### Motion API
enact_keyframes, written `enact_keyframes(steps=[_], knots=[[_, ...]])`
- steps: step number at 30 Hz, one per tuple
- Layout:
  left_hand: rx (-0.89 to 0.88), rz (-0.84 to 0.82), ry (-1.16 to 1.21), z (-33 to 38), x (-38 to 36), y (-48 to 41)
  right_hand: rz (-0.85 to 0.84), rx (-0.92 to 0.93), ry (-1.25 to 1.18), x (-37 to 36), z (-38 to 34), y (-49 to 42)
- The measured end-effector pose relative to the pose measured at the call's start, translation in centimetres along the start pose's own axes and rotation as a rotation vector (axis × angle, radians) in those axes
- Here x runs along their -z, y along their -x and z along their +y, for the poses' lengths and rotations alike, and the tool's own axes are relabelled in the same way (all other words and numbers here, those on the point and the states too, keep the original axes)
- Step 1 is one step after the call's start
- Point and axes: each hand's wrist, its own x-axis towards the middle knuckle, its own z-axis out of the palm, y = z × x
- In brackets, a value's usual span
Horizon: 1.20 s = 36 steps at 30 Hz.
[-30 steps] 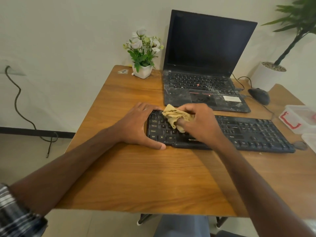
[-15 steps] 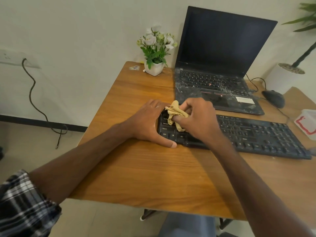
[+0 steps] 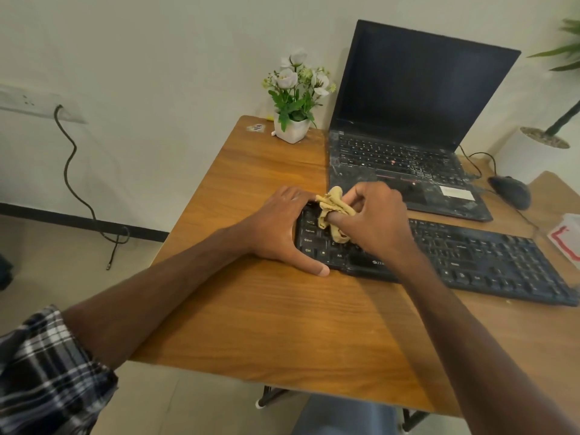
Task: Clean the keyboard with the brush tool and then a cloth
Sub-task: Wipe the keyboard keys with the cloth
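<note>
Bunching the cloth (image 3: 333,215) in my right hand (image 3: 368,221), fingers curled round it, I press it onto the keyboard (image 3: 470,259) left end. My left hand (image 3: 279,229), fingers straight, braces that end; its long axis runs left-right across the table (image 3: 251,309).

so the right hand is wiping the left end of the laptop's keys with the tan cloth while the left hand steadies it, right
Not the laptop. The head view shows the right hand holding the tan cloth on the left end of the separate black keyboard, and the left hand steadies that keyboard.
</note>
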Motion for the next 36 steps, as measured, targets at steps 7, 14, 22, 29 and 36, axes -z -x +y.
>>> enact_keyframes(steps=[7,14,22,29,36], knots=[[-0.020,0.002,0.020,0.6,0.2,0.1,-0.083,0.026,-0.112,-1.2,-1.5,-0.7],[0.058,-0.046,0.138,0.5,0.2,0.0,-0.004,0.056,0.106,0.1,-0.2,-0.9],[0.033,-0.030,0.170,0.3,0.0,0.2,-0.070,0.183,-0.050,-1.1,-1.7,0.2],[0.043,-0.021,0.232,0.2,-0.2,0.0,-0.130,0.269,0.148,-0.9,-1.5,0.3],[0.048,-0.018,0.243,0.4,0.1,0.3,-0.322,0.270,0.066,1.8,-0.9,-0.9]])
